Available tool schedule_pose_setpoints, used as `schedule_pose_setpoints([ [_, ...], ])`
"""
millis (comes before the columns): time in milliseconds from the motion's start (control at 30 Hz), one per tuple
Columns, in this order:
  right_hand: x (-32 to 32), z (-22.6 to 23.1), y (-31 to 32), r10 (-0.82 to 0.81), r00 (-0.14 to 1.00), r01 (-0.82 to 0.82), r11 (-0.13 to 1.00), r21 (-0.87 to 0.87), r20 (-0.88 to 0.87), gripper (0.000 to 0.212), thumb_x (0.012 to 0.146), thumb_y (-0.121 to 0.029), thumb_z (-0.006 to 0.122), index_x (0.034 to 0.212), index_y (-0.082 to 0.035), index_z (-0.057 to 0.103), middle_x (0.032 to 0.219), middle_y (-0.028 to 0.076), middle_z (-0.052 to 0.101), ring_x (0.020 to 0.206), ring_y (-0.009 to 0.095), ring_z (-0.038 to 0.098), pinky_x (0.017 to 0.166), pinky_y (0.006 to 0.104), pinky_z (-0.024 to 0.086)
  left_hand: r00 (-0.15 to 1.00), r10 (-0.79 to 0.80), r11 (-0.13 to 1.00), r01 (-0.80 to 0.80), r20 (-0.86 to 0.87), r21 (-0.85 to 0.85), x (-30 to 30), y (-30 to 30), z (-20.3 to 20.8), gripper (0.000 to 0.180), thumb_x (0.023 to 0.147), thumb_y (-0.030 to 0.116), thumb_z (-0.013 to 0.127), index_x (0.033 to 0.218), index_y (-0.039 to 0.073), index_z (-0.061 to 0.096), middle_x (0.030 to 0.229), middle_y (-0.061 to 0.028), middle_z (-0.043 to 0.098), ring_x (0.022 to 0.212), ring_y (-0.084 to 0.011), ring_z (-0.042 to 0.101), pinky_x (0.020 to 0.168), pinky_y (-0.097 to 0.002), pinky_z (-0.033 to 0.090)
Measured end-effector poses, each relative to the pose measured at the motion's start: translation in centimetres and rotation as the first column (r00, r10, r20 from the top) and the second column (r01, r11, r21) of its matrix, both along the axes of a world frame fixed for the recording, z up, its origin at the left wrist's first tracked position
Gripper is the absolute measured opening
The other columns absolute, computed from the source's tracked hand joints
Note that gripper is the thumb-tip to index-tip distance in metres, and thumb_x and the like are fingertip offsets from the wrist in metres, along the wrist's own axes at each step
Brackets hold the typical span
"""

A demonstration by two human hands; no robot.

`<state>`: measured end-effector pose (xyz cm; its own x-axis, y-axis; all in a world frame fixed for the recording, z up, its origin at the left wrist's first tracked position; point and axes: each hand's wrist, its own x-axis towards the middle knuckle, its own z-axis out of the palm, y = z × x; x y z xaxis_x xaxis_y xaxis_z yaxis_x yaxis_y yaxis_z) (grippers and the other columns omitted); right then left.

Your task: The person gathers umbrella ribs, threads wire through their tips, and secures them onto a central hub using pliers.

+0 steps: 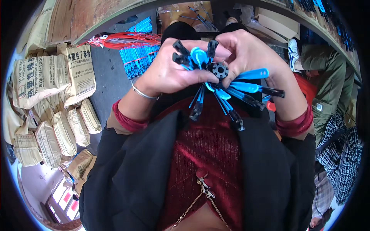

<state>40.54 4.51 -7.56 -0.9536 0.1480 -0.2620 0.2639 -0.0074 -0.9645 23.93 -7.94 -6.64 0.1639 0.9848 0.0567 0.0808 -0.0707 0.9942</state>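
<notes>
Between my hands, in front of my chest, is a black round hub point(220, 70) with slots around its rim. Blue plastic ribs point(246, 87) with black jointed ends fan out from it on several sides, like part of an umbrella frame. My left hand point(169, 69) is closed on the hub and ribs, its thumb below the hub and its fingers behind. At the hub's right edge, my right hand point(248, 52) has its thumb and fingers bent in a pinch on the ribbed hub. A thin wire seems to show just above the hub; its ends are hidden.
Bundles of blue strips point(135, 63) lie on the floor at the left, beside red strips point(133, 39). Paper sacks point(42, 79) are stacked at far left. A wooden bench edge point(104, 19) runs across the top. Another person's green-trousered leg point(327, 77) is at the right.
</notes>
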Motion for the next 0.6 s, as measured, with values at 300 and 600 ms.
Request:
schedule_pose_setpoints([
  [300,0.1,0.0,-1.0,-0.074,0.976,0.114,0.975,0.19,-0.203,0.047,0.054,-0.011,0.081,0.092,0.0,0.056,0.078,0.007,0.058,0.073,0.014,0.057,0.066,0.0267,0.046,0.915,-0.094,0.931,0.22,-0.391,0.291,-2.2,3.2,2.4,0.053,0.056,0.009,0.081,0.104,0.0,0.062,0.103,-0.013,0.059,0.094,-0.0248,0.059,0.079,-0.0326,0.048],
  [600,0.7,1.4,-3.0,-0.045,0.998,0.029,0.962,0.273,0.053,0.058,0.057,-0.004,0.077,0.11,-0.002,0.054,0.103,0.007,0.058,0.096,0.017,0.054,0.088,0.0314,0.041,0.87,0.11,0.852,0.167,-0.481,0.496,-2.3,2.3,1.7,0.062,0.062,0.02,0.079,0.117,0.005,0.056,0.104,-0.0121,0.056,0.092,-0.0244,0.057,0.078,-0.0305,0.047],
])
